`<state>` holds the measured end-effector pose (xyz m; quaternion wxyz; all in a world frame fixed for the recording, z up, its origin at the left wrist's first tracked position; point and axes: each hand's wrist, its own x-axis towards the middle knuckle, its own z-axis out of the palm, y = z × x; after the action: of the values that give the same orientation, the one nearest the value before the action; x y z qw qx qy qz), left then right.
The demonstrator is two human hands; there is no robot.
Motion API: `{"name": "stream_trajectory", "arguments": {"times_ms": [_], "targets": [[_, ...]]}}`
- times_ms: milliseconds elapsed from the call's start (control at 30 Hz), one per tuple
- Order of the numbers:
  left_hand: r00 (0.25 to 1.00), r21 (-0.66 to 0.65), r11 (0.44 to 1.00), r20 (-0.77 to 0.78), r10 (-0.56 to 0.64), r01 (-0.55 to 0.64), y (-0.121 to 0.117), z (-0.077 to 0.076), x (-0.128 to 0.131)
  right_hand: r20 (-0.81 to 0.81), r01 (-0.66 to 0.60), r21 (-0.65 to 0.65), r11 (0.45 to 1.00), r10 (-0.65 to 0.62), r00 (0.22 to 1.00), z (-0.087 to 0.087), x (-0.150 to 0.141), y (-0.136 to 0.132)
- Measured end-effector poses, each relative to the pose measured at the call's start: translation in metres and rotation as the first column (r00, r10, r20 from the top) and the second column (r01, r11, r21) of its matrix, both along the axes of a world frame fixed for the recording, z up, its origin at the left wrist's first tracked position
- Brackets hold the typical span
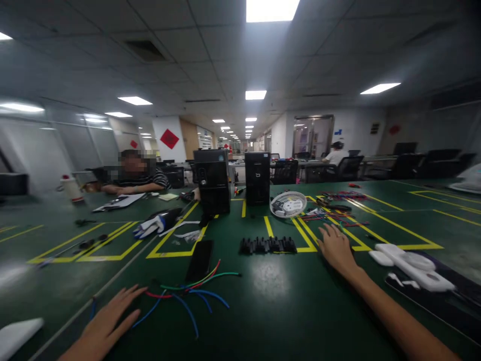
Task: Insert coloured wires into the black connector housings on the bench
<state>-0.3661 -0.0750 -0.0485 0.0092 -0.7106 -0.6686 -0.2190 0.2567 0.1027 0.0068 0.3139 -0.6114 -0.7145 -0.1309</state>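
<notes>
My left hand (110, 321) is at the lower left with its fingers stretched out. Its fingertips reach the near end of a loose bunch of red, green, yellow and blue wires (180, 293); whether they touch cannot be made out. Further right, my right hand (336, 245) rests low over the green table with fingers extended and nothing visibly held. Left of it lies a row of black plastic blocks (267, 245). Beyond its fingertips are more coloured wires (326, 216) and a round white basket (288, 205) holding small pale parts.
Two black computer towers (212, 183) stand on the green table (263, 311). A black phone (199, 260), gloves (152, 225), a clipboard (119, 201) and a white device (417, 268) lie around. One person (135, 173) sits across at left, another (335, 154) further back.
</notes>
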Motion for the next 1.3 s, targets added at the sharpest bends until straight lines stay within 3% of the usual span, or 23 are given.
{"name": "stream_trajectory", "arguments": {"times_ms": [67, 133, 200, 267, 333, 433, 567, 667, 767, 933, 1133, 1233, 1300], "targets": [[0.999, -0.089, 0.995, 0.021, 0.039, -0.037, -0.004, -0.001, 0.004, 0.039, -0.208, -0.045, 0.977, 0.210, 0.977, 0.009, -0.044, -0.011], [0.999, -0.130, 0.991, 0.024, 0.037, -0.034, -0.007, 0.003, 0.015, 0.062, -0.414, -0.118, 0.903, 0.422, 0.904, 0.016, -0.103, -0.034], [0.999, -0.138, 0.990, 0.041, 0.014, -0.008, -0.010, 0.012, 0.027, 0.019, -0.649, -0.237, 0.723, 0.672, 0.741, 0.020, -0.169, -0.064], [0.999, -0.143, 0.989, 0.043, -0.020, 0.026, -0.014, 0.024, 0.033, -0.012, -0.757, -0.277, 0.591, 0.786, 0.618, 0.021, -0.231, -0.090], [0.999, -0.153, 0.987, -0.001, -0.043, 0.042, -0.017, 0.035, 0.032, -0.037, -0.765, -0.297, 0.572, 0.793, 0.608, 0.018, -0.278, -0.108], [0.998, -0.202, 0.979, -0.048, -0.050, 0.039, -0.022, 0.048, 0.022, -0.045, -0.669, -0.323, 0.669, 0.695, 0.717, 0.005, -0.317, -0.118], [0.986, -0.198, 0.966, 0.066, -0.156, 0.166, -0.034, 0.054, 0.017, 0.027, -0.555, -0.306, 0.773, 0.590, 0.807, -0.010, -0.329, -0.124], [0.968, -0.080, 0.968, 0.094, -0.232, 0.240, -0.048, 0.056, 0.023, 0.091, -0.521, -0.295, 0.801, 0.567, 0.819, -0.012, -0.332, -0.125], [0.967, -0.070, 0.964, 0.020, -0.256, 0.256, -0.061, 0.058, 0.029, 0.157, -0.497, -0.322, 0.806, 0.563, 0.811, -0.008, -0.335, -0.121], [0.909, -0.093, 0.915, -0.115, -0.401, 0.392, -0.076, 0.055, 0.052, 0.171, -0.570, -0.417, 0.708, 0.677, 0.716, -0.002, -0.332, -0.108], [0.802, -0.085, 0.808, -0.096, -0.589, 0.583, -0.062, 0.053, 0.133, 0.041, -0.631, -0.460, 0.624, 0.726, 0.687, 0.009, -0.326, -0.101], [0.796, -0.050, 0.796, -0.020, -0.605, 0.603, -0.050, 0.060, 0.165, -0.018, -0.644, -0.492, 0.586, 0.732, 0.681, 0.016, -0.321, -0.105], [0.783, 0.002, 0.786, 0.086, -0.616, 0.618, -0.045, 0.068, 0.167, -0.039, -0.652, -0.500, 0.570, 0.737, 0.675, 0.019, -0.314, -0.112]]}}
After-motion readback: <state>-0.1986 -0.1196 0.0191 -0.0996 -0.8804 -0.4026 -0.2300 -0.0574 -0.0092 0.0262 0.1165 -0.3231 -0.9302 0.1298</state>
